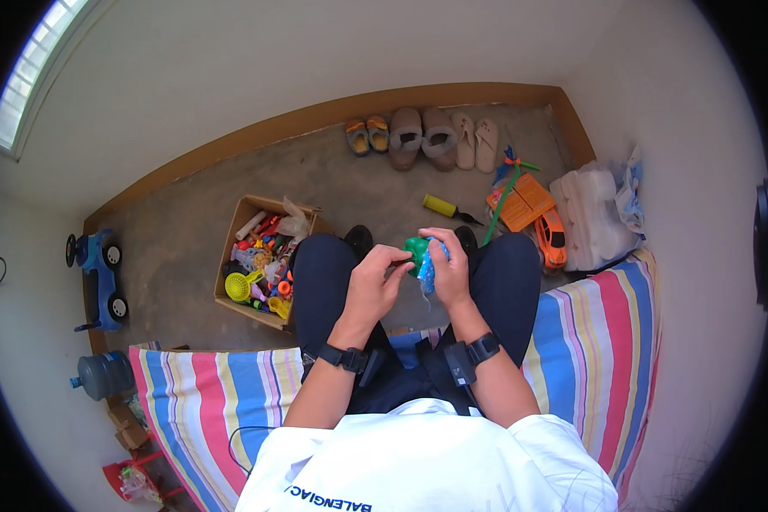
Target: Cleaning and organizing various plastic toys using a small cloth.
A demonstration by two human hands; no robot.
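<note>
- The left hand (375,286) has its thumb and finger tips bent close together at the green thing's near left edge. I can't tell if they pinch it.
- The right hand (448,271) is curled tight on a blue thing with white dots (427,273).
- The shiny green thing (416,247) is between the two hands, on the far side, just over the gap between the knees. The right hand covers more of it, so that hand is nearer.
- The blue thing's long way runs near to far. The green thing is too covered to tell.
- The green thing looks round and smooth; the blue one looks thin and floppy. Both may be balloons.
- Past the hands, a yellow hand pump (439,205) lies on the floor.
- Far left is a cardboard box (319,224) full of toys; far right, an orange toy car (552,239).
</note>
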